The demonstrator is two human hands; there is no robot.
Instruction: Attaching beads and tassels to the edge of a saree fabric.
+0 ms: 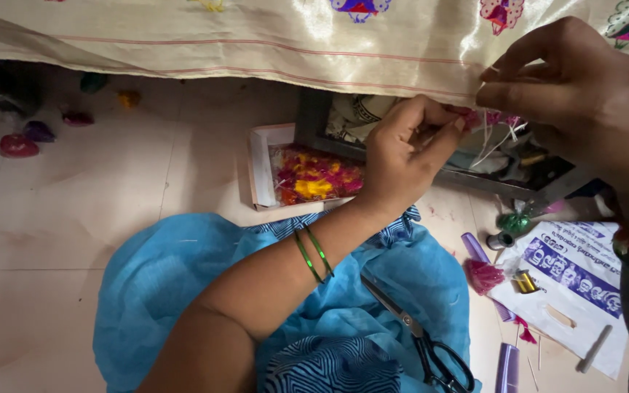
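Head view: the landmark is the hem of the cream silk cloth (271, 44), which hangs across the top of the frame; both hands work at its lower edge, toward the right. The left hand (402, 156) sits just below the hem, thumb and forefinger pinched on a pink thread tassel (475, 116); two green bangles (313, 255) ring its wrist. The right hand (584, 94) lies at the hem, fingers pressed together on the edge directly above the tassel; loose white threads (493, 142) trail beneath. Judged step: a tassel is being knotted onto the hem; the next move likely calls for steady tension on both threads while the knot is drawn tight against the edge. Well below the hem, scissors (420, 335) rest on blue cloth (183, 291) across the lap; below the hem at centre, a shallow box (260, 171) holds bright thread scraps; down to the right, a white printed bag (584, 291) carries small spools and a second pink tassel (483, 275).
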